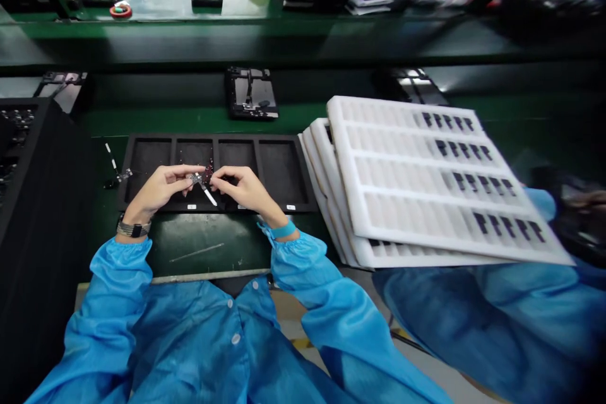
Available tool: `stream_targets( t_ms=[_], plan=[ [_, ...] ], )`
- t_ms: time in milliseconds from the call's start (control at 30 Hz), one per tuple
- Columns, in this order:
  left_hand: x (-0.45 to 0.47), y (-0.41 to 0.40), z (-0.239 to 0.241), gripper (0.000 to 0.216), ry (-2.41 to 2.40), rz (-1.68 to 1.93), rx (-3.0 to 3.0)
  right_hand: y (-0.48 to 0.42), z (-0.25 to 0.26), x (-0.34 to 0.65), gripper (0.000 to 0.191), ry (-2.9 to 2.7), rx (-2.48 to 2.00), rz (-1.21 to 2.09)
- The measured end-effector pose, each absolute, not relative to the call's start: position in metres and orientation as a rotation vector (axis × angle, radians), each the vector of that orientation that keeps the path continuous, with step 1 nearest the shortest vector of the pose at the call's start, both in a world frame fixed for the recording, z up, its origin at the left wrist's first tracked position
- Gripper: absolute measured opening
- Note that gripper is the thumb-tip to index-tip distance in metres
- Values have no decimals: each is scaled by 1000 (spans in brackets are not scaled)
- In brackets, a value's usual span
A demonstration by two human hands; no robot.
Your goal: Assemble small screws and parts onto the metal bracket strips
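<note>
My left hand (163,188) pinches a small silvery circuit part with a white strip (207,194) between thumb and fingers. Close by on its right, my right hand (242,187) has thumb and forefinger pressed together; whatever is between them is too small to make out. Both hands are over a black foam tray (281,167) with several compartments. Tiny red pieces (209,170) lie scattered in the tray between my hands. A similar circuit part with a white strip (113,164) rests left of the tray.
Stacked white foam trays (402,170) with black parts stand at right, beside a co-worker's blue sleeve (521,303). A black open device (250,93) lies behind the black tray. A tall black box (42,202) stands at left. A thin clear stick (196,252) lies in front.
</note>
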State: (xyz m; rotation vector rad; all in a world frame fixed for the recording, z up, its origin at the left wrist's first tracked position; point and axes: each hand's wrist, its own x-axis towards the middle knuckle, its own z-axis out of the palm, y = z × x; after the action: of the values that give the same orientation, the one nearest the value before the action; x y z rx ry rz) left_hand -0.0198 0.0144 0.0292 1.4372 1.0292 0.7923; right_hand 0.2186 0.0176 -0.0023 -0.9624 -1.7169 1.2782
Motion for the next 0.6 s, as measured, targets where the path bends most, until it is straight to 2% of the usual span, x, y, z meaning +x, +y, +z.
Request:
stream_targets(
  t_ms=[233,467,600],
  plan=[
    [-14,9,20,23,1016,818,1434,9,5,217,34,-1663,-895,1584],
    [-13,8,16,26,1003,835,1489,7,2,214,42,-1655,-924,1580],
    [-14,8,17,26,1027,841,1493,5,2,214,40,-1685,-972,1518]
  ],
)
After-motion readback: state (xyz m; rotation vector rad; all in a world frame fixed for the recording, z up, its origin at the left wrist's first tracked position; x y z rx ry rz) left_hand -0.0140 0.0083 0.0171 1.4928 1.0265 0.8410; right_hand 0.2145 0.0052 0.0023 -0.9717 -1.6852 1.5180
